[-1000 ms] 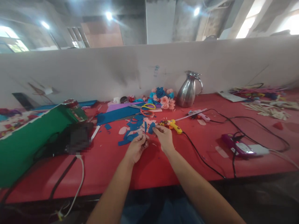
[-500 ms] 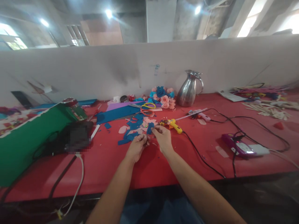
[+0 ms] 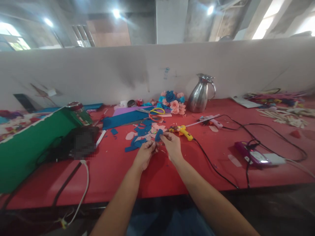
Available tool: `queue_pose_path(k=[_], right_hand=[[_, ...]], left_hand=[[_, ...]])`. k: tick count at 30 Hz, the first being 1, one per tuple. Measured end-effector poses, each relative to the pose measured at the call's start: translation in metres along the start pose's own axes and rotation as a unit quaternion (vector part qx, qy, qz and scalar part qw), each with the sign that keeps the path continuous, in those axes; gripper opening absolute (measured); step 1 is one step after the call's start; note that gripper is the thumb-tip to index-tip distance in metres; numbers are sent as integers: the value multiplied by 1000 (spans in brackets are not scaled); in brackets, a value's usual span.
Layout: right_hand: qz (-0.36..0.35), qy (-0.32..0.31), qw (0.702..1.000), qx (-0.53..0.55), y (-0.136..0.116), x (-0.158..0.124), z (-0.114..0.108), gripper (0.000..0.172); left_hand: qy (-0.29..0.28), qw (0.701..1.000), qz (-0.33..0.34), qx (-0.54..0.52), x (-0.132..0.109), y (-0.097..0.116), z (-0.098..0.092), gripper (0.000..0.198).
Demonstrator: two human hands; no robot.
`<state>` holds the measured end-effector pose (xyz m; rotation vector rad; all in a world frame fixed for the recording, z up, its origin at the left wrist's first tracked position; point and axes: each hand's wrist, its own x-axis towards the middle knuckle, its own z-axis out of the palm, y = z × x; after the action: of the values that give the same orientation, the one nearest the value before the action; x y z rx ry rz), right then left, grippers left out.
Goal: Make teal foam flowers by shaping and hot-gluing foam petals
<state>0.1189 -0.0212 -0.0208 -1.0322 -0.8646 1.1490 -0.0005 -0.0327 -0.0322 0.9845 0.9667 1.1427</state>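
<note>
Over the red table, a small curved piece of blue paper (image 3: 158, 135) is pinched between the thumb and fingers of my right hand (image 3: 173, 146). Close at its lower left, my left hand (image 3: 145, 154) has its fingertips pressed together near the piece's lower end; what they hold is too small to make out. Just beyond my hands lie blue paper scraps (image 3: 133, 145) and pink paper scraps (image 3: 130, 135). A yellow hot glue gun (image 3: 186, 132) rests right of my right hand. Yellow-handled scissors (image 3: 157, 111) and red-handled scissors (image 3: 155, 118) lie behind the scraps.
Pink and blue paper flowers (image 3: 174, 103) stand near the wall, beside a steel jug (image 3: 199, 95). A pink glue gun (image 3: 215, 122) lies right, its cable looping toward a purple power box (image 3: 253, 154). A green box (image 3: 36, 147) and a black bag-like object (image 3: 64, 144) occupy the left.
The blue piece has tilted slightly between my fingers. My hands stay in nearly the same place, and the whole view has shifted a little.
</note>
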Motion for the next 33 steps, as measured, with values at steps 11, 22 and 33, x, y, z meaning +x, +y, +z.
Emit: queue_pose_path(k=[11,22,33], right_hand=[[-8,-16,1000,20,0,-2,1,17],[-5,-21,999,26,3,-1,2,18],[7,-32,999,30,-1,-2,3,19]], left_hand=[[-2,1000,1,-14,2,-3,-1,26],[2,999,8,-39,0,1,0,27],[6,997,-8,-72,-1,6,-1,27]])
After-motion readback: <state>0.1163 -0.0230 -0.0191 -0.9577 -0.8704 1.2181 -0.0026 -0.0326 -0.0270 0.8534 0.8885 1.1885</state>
